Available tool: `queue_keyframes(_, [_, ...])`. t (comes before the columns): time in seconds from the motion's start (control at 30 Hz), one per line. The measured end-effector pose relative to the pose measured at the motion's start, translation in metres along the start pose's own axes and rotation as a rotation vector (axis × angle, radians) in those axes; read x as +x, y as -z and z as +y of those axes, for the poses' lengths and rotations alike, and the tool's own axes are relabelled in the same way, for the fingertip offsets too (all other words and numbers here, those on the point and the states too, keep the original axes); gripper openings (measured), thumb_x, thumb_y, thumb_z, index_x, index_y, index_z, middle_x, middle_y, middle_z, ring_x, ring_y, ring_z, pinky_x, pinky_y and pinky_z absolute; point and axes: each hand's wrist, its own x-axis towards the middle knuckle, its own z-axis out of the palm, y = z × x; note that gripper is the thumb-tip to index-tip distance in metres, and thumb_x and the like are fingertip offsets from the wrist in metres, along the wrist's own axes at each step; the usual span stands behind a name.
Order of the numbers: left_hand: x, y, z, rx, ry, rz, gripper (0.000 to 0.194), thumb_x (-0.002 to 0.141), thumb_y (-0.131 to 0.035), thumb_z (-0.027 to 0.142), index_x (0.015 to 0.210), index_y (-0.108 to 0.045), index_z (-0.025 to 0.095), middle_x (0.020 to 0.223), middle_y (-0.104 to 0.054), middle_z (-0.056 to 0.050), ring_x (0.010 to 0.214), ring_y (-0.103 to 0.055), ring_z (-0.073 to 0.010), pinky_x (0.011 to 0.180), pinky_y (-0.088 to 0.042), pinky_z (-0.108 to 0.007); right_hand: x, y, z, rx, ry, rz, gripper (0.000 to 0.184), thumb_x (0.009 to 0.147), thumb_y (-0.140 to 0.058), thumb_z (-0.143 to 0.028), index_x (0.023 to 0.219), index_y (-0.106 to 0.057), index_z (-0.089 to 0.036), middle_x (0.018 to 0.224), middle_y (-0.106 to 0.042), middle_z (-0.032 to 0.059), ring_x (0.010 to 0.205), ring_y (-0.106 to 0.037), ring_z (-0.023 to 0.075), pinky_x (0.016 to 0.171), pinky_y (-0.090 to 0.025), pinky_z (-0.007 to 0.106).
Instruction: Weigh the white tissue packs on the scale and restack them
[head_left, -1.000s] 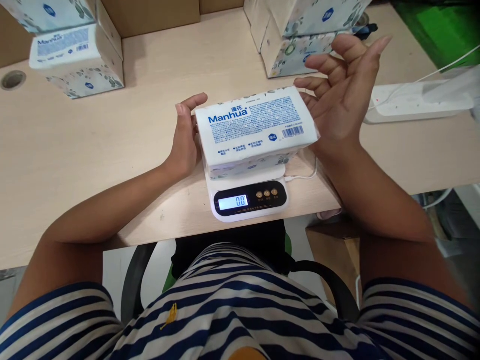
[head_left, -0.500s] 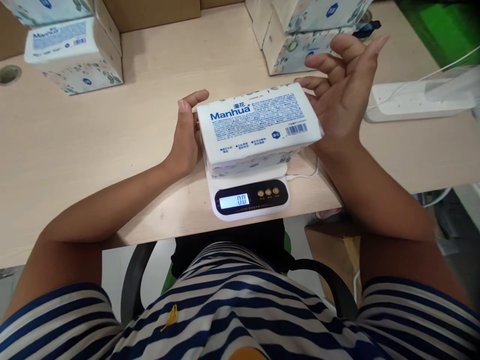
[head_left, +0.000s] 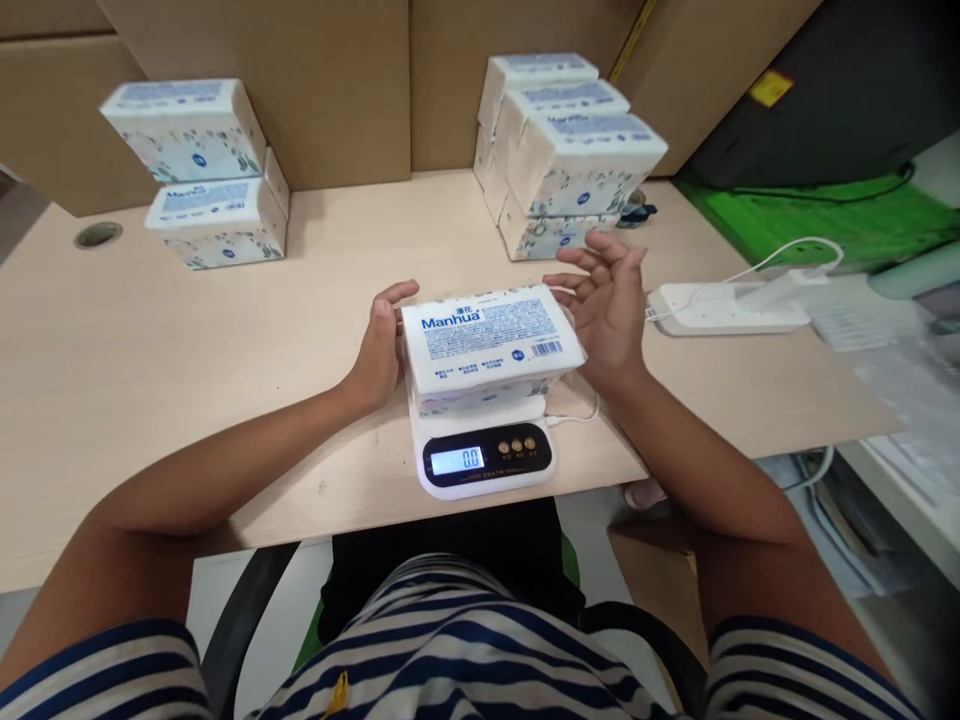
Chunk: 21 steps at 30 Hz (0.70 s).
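A white tissue pack [head_left: 487, 345] with blue "Manhua" print sits over the white kitchen scale [head_left: 487, 490], hiding most of its platform. The scale's lit display [head_left: 457, 460] reads 0.0. My left hand [head_left: 381, 350] stands at the pack's left end, thumb up and index finger stretched out; its other fingers are partly hidden, and whether it touches the pack I cannot tell. At the right end, my right hand [head_left: 606, 305] is open, palm turned toward the pack and fingers spread.
Stacked tissue packs stand at the back left [head_left: 217, 220] and back right [head_left: 585, 165], before cardboard boxes [head_left: 322, 90]. A white power strip [head_left: 720, 310] lies to the right. The scale's cable [head_left: 581, 415] runs rightward. A round desk hole [head_left: 97, 235] is at far left.
My view has tilted up, showing more of the stacks and boxes behind. The pack stays over the scale, hands still at its ends; the display still reads 0.0.
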Motion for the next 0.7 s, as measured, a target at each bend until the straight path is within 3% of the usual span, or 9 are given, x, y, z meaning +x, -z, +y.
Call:
queue_keyframes(0.23, [-0.005, 0.004, 0.002, 0.037, -0.082, -0.044, 0.088, 0.092, -0.057, 0.094, 0.151, -0.044, 0.030, 0.134, -0.068, -0.011, 0.121, -0.075, -0.0282, 0.101, -0.067, -0.046, -0.008, -0.012, -0.005, 0.043, 0.007, 0.062, 0.074, 0.101, -0.026, -0.090, 0.137, -0.057, -0.034, 0.133, -0.072, 0.0098, 0.106, -0.079, 0.0222, 0.099, -0.065, 0.046])
queue_keyframes(0.47, [-0.002, 0.006, -0.003, 0.025, -0.092, -0.095, 0.083, 0.095, -0.055, 0.092, 0.151, -0.042, 0.032, 0.133, -0.066, -0.010, 0.119, -0.075, -0.0276, 0.103, -0.066, -0.049, -0.016, -0.019, -0.010, 0.086, 0.094, 0.092, 0.065, 0.103, -0.034, -0.085, 0.133, -0.061, -0.034, 0.130, -0.073, 0.0074, 0.100, -0.078, 0.0199, 0.100, -0.064, 0.046])
queue_keyframes(0.7, [0.012, 0.006, -0.016, 0.074, -0.197, -0.045, 0.085, 0.091, -0.048, 0.099, 0.146, -0.048, 0.034, 0.125, -0.067, -0.010, 0.119, -0.075, -0.0309, 0.102, -0.066, -0.052, -0.013, -0.013, -0.006, -0.046, 0.224, 0.084, 0.065, 0.107, -0.025, -0.082, 0.139, -0.058, -0.037, 0.132, -0.073, 0.0072, 0.104, -0.078, 0.0236, 0.103, -0.065, 0.054])
